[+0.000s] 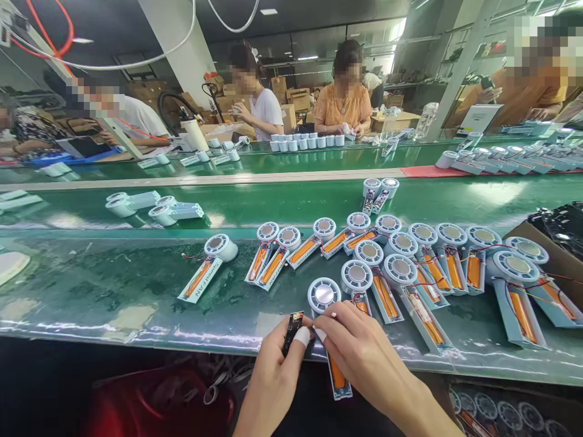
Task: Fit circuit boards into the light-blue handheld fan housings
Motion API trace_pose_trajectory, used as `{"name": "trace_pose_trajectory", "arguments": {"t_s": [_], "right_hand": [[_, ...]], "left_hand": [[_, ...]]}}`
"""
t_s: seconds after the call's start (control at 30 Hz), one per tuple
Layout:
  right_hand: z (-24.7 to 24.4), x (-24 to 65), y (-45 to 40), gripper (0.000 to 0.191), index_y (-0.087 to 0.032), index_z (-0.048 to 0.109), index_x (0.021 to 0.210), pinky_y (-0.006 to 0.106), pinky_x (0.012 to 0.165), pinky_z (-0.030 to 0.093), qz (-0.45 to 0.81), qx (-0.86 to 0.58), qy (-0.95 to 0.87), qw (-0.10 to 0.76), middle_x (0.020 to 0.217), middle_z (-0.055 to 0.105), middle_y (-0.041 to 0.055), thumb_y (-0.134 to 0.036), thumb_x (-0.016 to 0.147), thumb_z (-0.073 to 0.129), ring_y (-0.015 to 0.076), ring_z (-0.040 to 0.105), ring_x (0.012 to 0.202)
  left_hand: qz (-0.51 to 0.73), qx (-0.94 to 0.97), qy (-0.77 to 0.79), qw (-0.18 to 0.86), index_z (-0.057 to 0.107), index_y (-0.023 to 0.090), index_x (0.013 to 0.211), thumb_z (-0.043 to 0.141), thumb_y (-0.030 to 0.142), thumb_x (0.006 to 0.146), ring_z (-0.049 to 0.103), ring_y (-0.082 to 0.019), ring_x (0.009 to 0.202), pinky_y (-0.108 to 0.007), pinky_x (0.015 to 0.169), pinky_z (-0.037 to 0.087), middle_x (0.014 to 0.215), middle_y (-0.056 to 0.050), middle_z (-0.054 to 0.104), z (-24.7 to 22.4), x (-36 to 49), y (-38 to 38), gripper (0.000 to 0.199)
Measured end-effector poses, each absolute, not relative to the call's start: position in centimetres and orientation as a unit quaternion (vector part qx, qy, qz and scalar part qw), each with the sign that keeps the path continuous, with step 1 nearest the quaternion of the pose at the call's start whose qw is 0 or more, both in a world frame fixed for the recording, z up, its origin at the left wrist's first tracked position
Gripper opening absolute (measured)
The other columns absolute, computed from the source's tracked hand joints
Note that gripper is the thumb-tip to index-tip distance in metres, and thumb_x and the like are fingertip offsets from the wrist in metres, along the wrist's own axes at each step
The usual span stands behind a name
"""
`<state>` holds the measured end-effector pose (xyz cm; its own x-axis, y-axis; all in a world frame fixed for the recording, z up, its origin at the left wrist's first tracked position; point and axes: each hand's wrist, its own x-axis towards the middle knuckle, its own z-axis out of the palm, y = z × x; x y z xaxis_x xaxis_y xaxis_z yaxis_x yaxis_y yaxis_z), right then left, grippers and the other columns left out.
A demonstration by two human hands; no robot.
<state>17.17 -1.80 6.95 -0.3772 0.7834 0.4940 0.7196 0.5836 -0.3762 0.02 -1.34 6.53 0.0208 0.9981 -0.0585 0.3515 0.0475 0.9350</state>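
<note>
My left hand pinches a small black circuit board between thumb and fingers, with a white cover on the thumb tip. My right hand is closed beside it, over a pale blue fan unit, its fingertips near the board and on something too small to make out, perhaps a thin wire end. The round fan head shows above my hands. Below them, its open handle with an orange battery sticks out past the bench edge. Part of that handle is hidden by my right hand.
Several open fan units lie across the bench, with one unit apart at left. A box of black parts stands at right. Beyond is a green conveyor; people sit across it. A box of fan parts is below right.
</note>
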Motion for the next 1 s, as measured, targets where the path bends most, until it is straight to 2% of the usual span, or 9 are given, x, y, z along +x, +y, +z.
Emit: {"name": "trace_pose_trajectory", "arguments": {"t_s": [0.1, 0.17, 0.3, 0.5, 0.57, 0.67, 0.73, 0.83, 1.0], "right_hand": [[6.9, 16.9, -1.8, 0.026, -0.017, 0.065, 0.101, 0.030, 0.063, 0.045, 0.021, -0.462, -0.822, 0.332, 0.085, 0.061, 0.0060, -0.009, 0.101, 0.041, 0.0193, 0.055, 0.072], [6.9, 16.6, -1.7, 0.025, -0.018, 0.065, 0.097, 0.029, 0.062, 0.043, 0.014, -0.470, -0.815, 0.339, 0.083, 0.060, 0.0053, -0.011, 0.102, 0.041, 0.0186, 0.054, 0.071], [6.8, 16.2, -1.7, 0.026, -0.019, 0.064, 0.091, 0.029, 0.063, 0.040, 0.003, -0.476, -0.807, 0.350, 0.082, 0.060, 0.0046, -0.012, 0.102, 0.042, 0.0181, 0.052, 0.070], [6.7, 15.7, -1.8, 0.028, -0.020, 0.061, 0.086, 0.031, 0.061, 0.036, -0.022, -0.484, -0.810, 0.330, 0.081, 0.059, 0.0045, -0.010, 0.101, 0.040, 0.0188, 0.048, 0.068], [6.7, 15.4, -1.9, 0.028, -0.019, 0.059, 0.082, 0.032, 0.059, 0.033, -0.037, -0.495, -0.812, 0.307, 0.079, 0.057, 0.0044, -0.007, 0.098, 0.040, 0.0192, 0.048, 0.067], [6.7, 15.2, -1.9, 0.027, -0.019, 0.056, 0.077, 0.033, 0.058, 0.030, -0.049, -0.506, -0.816, 0.276, 0.077, 0.056, 0.0040, -0.001, 0.093, 0.042, 0.0191, 0.047, 0.066], [6.7, 15.3, -1.8, 0.026, -0.019, 0.055, 0.078, 0.032, 0.058, 0.030, -0.046, -0.499, -0.821, 0.274, 0.078, 0.055, 0.0038, 0.001, 0.090, 0.043, 0.0191, 0.048, 0.066], [6.6, 15.8, -1.6, 0.025, -0.018, 0.057, 0.084, 0.031, 0.058, 0.030, -0.026, -0.475, -0.830, 0.290, 0.081, 0.056, 0.0038, 0.001, 0.093, 0.043, 0.0186, 0.048, 0.067], [6.7, 16.8, -1.4, 0.022, -0.018, 0.058, 0.096, 0.029, 0.059, 0.030, 0.022, -0.446, -0.841, 0.305, 0.087, 0.058, 0.0034, -0.003, 0.099, 0.042, 0.0179, 0.051, 0.071]], "left_hand": [[0.365, 0.605, 0.584, 0.399, 0.073, 0.023, 0.109, 0.058, 0.041, 0.091, 0.069, -0.023, 0.080, -0.029, 0.069, 0.056, 0.084, -0.004, 0.073, 6.2, -0.2, -1.9, 0.030], [0.374, 0.630, 0.574, 0.367, 0.072, 0.024, 0.107, 0.055, 0.039, 0.093, 0.069, -0.023, 0.082, -0.029, 0.071, 0.056, 0.095, -0.006, 0.075, 6.1, -0.2, -2.2, 0.027], [0.352, 0.689, 0.538, 0.335, 0.071, 0.022, 0.093, 0.044, 0.032, 0.098, 0.066, -0.022, 0.078, -0.031, 0.072, 0.056, 0.085, -0.006, 0.072, 6.2, 0.1, -2.3, 0.029], [0.321, 0.745, 0.529, 0.247, 0.063, 0.021, 0.089, 0.035, 0.024, 0.101, 0.066, -0.021, 0.075, -0.031, 0.067, 0.055, 0.083, -0.006, 0.066, 5.5, 0.1, -2.2, 0.030], [0.305, 0.771, 0.522, 0.201, 0.062, 0.021, 0.097, 0.033, 0.019, 0.100, 0.067, -0.021, 0.076, -0.031, 0.067, 0.055, 0.086, -0.007, 0.066, 5.0, -0.2, -2.3, 0.029], [0.271, 0.811, 0.500, 0.138, 0.057, 0.020, 0.115, 0.031, 0.011, 0.098, 0.070, -0.024, 0.089, -0.032, 0.072, 0.056, 0.099, -0.010, 0.067, 4.5, -0.8, -2.3, 0.033], [0.253, 0.828, 0.486, 0.118, 0.055, 0.020, 0.120, 0.031, 0.008, 0.096, 0.071, -0.025, 0.096, -0.033, 0.074, 0.057, 0.105, -0.011, 0.067, 4.4, -1.2, -2.1, 0.036], [0.233, 0.835, 0.473, 0.155, 0.057, 0.021, 0.118, 0.032, 0.006, 0.095, 0.070, -0.024, 0.095, -0.032, 0.076, 0.056, 0.105, -0.010, 0.067, 5.1, -1.8, -1.5, 0.037], [0.237, 0.815, 0.441, 0.292, 0.061, 0.024, 0.104, 0.035, 0.013, 0.099, 0.066, -0.019, 0.089, -0.027, 0.080, 0.053, 0.098, -0.004, 0.066, 6.7, -2.6, -0.9, 0.029]]}}
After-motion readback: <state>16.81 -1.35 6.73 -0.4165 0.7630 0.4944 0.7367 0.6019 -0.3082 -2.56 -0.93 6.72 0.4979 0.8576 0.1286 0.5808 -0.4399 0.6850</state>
